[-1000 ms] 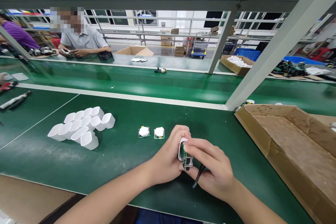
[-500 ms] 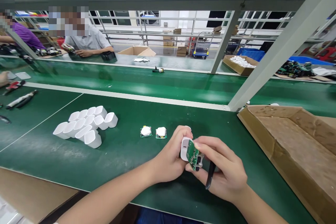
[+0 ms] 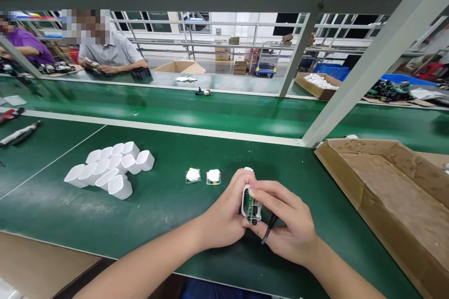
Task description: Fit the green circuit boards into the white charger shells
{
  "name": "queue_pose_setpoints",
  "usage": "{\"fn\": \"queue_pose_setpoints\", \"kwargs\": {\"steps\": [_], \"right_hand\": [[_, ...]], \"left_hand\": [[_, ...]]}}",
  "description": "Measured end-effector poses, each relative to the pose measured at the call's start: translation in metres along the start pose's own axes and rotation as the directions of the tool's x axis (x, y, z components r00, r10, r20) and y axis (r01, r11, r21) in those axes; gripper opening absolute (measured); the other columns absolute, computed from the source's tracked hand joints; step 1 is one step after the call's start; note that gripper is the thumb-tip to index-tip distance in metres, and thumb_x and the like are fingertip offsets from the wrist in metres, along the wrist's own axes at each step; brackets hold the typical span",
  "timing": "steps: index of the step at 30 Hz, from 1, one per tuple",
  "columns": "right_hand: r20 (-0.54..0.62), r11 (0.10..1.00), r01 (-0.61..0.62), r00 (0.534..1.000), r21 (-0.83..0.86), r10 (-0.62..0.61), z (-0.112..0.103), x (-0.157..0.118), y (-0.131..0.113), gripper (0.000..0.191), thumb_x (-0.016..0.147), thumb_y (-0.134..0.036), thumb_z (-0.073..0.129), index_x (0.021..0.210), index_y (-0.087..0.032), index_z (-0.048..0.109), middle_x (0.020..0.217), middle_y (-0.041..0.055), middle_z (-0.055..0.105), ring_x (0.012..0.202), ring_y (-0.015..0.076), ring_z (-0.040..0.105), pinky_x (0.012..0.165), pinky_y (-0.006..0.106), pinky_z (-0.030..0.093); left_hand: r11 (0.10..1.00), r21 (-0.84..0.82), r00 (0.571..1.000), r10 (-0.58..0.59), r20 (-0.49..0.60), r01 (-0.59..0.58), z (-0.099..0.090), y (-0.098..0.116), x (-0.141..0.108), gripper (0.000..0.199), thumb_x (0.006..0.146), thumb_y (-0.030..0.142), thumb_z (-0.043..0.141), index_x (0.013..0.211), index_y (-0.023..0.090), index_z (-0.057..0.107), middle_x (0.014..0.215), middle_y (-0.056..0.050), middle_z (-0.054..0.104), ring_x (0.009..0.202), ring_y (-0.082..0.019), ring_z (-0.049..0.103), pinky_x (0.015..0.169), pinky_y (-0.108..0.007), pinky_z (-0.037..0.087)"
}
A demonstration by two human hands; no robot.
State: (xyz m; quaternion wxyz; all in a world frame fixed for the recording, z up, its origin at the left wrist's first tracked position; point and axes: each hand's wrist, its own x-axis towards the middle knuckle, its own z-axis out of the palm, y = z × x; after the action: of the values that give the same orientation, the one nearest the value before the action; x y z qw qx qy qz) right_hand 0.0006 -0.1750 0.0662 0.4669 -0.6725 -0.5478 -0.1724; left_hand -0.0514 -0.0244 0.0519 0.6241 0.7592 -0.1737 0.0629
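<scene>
My left hand (image 3: 224, 215) is closed around a small white plastic housing (image 3: 244, 198), its open end facing me. A green circuit board (image 3: 249, 206) with components stands at that opening, its edge partly inside the rim. Fingers of my right hand (image 3: 289, 212) pinch the board. A black curved piece (image 3: 269, 230) sticks out below the right fingers; what it belongs to is hidden. Left of my hands lie two circuit boards, one board (image 3: 192, 175) and another board (image 3: 213, 177), each topped with white material. Farther left stand several white housings (image 3: 120, 188) grouped together, open ends showing.
An open cardboard box (image 3: 379, 215) takes up the right side. A slanted metal post (image 3: 365, 65) rises behind it. Pliers-like tools (image 3: 20, 133) lie far left. Beyond a green belt (image 3: 224, 112), a person in a grey shirt (image 3: 108, 53) sits working.
The board has moved left and turned, from beside the housing into its opening. My right hand has come closer to the left. The view has shifted slightly.
</scene>
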Motion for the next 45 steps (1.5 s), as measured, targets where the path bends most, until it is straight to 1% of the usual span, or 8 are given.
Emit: {"fn": "queue_pose_setpoints", "kwargs": {"steps": [7, 14, 24, 29, 31, 33, 38, 45], "right_hand": [[0.043, 0.973, -0.220, 0.975, 0.066, 0.218, 0.006, -0.005, 0.004, 0.042, 0.075, -0.008, 0.063, 0.112, -0.027, 0.059, 0.118, 0.0079, 0.045, 0.061, 0.0062, 0.055, 0.058, 0.026, 0.052], [0.178, 0.776, -0.546, 0.837, 0.315, 0.517, 0.001, 0.007, 0.013, 0.043, 0.070, -0.038, 0.075, 0.110, -0.026, 0.064, 0.101, 0.0049, 0.050, 0.059, 0.0074, 0.045, 0.041, 0.018, 0.038], [0.169, 0.693, -0.670, 0.740, 0.268, 0.651, 0.003, 0.013, 0.025, 0.044, 0.060, -0.049, 0.078, 0.090, -0.018, 0.068, 0.082, 0.0006, 0.053, 0.053, 0.0066, 0.036, 0.044, 0.022, 0.031], [0.065, 0.596, -0.675, 0.684, 0.434, 0.727, 0.007, 0.008, 0.046, 0.048, 0.072, -0.064, 0.060, 0.065, -0.016, 0.061, 0.057, -0.0013, 0.049, 0.048, 0.0090, 0.039, 0.046, 0.024, 0.034], [-0.108, 0.647, -0.606, 0.686, 0.463, 0.720, 0.006, 0.006, 0.056, 0.052, 0.077, -0.066, 0.051, 0.061, -0.017, 0.057, 0.069, 0.0033, 0.056, 0.057, 0.0121, 0.049, 0.053, 0.026, 0.041], [-0.203, 0.727, -0.608, 0.706, 0.319, 0.679, 0.003, 0.006, 0.064, 0.052, 0.077, -0.066, 0.052, 0.058, -0.018, 0.058, 0.078, 0.0056, 0.060, 0.066, 0.0146, 0.054, 0.059, 0.027, 0.043], [-0.014, 0.665, -0.734, 0.673, -0.142, 0.740, -0.012, 0.008, 0.067, 0.051, 0.072, -0.060, 0.062, 0.045, -0.017, 0.057, 0.048, 0.0024, 0.053, 0.048, 0.0141, 0.052, 0.044, 0.025, 0.037], [-0.101, 0.865, -0.436, 0.877, 0.248, 0.471, -0.020, 0.011, 0.028, 0.031, 0.083, -0.041, 0.061, 0.065, -0.017, 0.070, 0.056, 0.0025, 0.064, 0.040, 0.0110, 0.053, 0.038, 0.023, 0.043]], "left_hand": [[0.994, 0.089, 0.996, 0.069, -0.049, -0.064, -0.001, -0.005, 0.000, 0.047, 0.062, -0.007, 0.049, 0.097, 0.021, 0.039, 0.109, -0.006, 0.037, 0.100, -0.019, 0.041, 0.084, -0.032, 0.042], [0.973, 0.226, 0.993, 0.063, -0.099, -0.039, -0.002, -0.015, 0.005, 0.042, 0.070, -0.005, 0.047, 0.102, 0.021, 0.041, 0.106, -0.007, 0.041, 0.099, -0.019, 0.045, 0.085, -0.034, 0.044], [0.942, 0.334, 0.994, 0.056, -0.090, -0.023, 0.002, -0.016, 0.001, 0.038, 0.074, -0.003, 0.041, 0.104, 0.022, 0.039, 0.112, -0.008, 0.040, 0.100, -0.018, 0.047, 0.084, -0.032, 0.044], [0.965, 0.236, 0.956, -0.041, -0.292, 0.113, 0.001, -0.006, 0.004, 0.035, 0.070, 0.004, 0.057, 0.093, 0.023, 0.039, 0.096, -0.001, 0.041, 0.079, -0.012, 0.046, 0.065, -0.022, 0.042], [0.974, 0.133, 0.939, -0.133, -0.318, 0.183, 0.000, -0.001, 0.005, 0.040, 0.066, 0.007, 0.064, 0.091, 0.024, 0.036, 0.091, 0.002, 0.041, 0.069, -0.009, 0.042, 0.057, -0.019, 0.038], [0.974, 0.063, 0.927, -0.187, -0.325, 0.218, -0.003, 0.002, 0.007, 0.043, 0.063, 0.010, 0.068, 0.088, 0.024, 0.035, 0.087, 0.004, 0.042, 0.062, -0.007, 0.039, 0.054, -0.018, 0.037], [0.972, 0.129, 0.941, -0.149, -0.303, 0.196, -0.009, 0.002, 0.010, 0.036, 0.059, 0.013, 0.071, 0.087, 0.021, 0.050, 0.091, 0.002, 0.047, 0.069, -0.009, 0.047, 0.057, -0.020, 0.039], [0.962, 0.207, 0.977, -0.147, -0.152, 0.177, -0.010, -0.004, 0.009, 0.037, 0.053, 0.001, 0.060, 0.085, 0.020, 0.056, 0.090, 0.001, 0.049, 0.074, -0.012, 0.051, 0.061, -0.023, 0.041]]}}
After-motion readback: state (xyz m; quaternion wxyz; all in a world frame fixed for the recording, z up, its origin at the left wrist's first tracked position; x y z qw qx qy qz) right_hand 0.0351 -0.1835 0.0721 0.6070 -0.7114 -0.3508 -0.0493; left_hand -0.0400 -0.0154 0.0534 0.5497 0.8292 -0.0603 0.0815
